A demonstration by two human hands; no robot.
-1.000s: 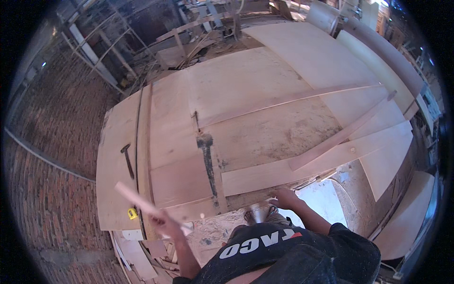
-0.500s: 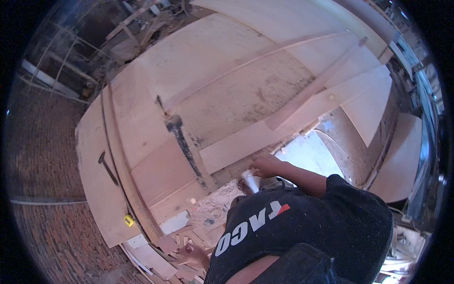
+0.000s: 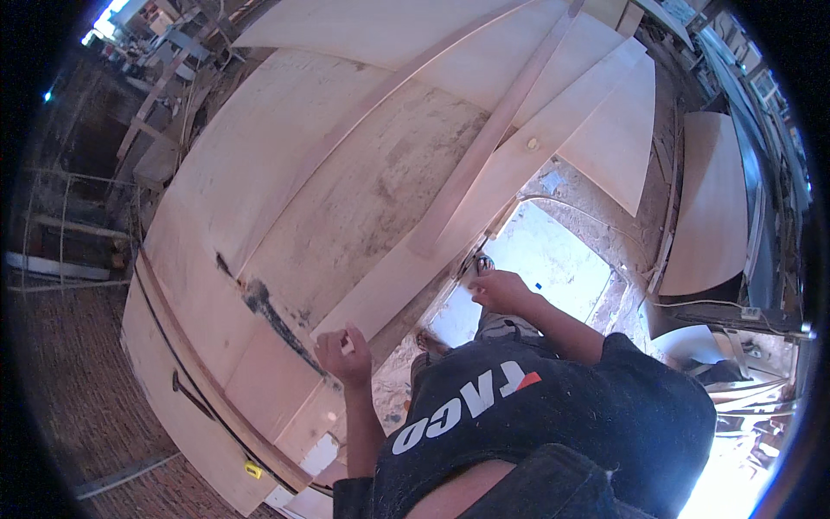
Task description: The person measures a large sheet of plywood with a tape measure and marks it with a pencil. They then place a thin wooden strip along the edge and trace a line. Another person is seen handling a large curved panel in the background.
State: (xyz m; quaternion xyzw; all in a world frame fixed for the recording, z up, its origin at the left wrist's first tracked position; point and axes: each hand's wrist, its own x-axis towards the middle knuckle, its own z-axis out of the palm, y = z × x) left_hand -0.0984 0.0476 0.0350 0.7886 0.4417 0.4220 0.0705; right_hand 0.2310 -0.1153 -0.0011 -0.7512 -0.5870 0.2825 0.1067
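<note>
My left hand [image 3: 344, 353] is raised over the near edge of a pale wooden board [image 3: 380, 290], its fingers curled in. A small bright spot shows between the fingers; whether it is a held piece or a gap is unclear. My right hand [image 3: 500, 290] is closed in front of my body, above the bright white sheet [image 3: 558, 259]. Just beyond its fingers is a small dark shape that I cannot make out, and the hand's contents are hidden. Long wooden strips [image 3: 510, 112] lie at angles across the large plywood surface [image 3: 303, 104].
A hammer [image 3: 190, 395] and a yellow tape measure [image 3: 252, 470] lie at the left edge, beside a long curved strip [image 3: 203, 372]. Brick paving [image 3: 69, 381] spreads on the far left. A curved panel [image 3: 709, 203] and stacked lengths stand on the right.
My left hand has risen from the wood scraps at the lower left to the board's near edge. My right hand has shifted slightly. The whole view has turned and moved rightward along the surface.
</note>
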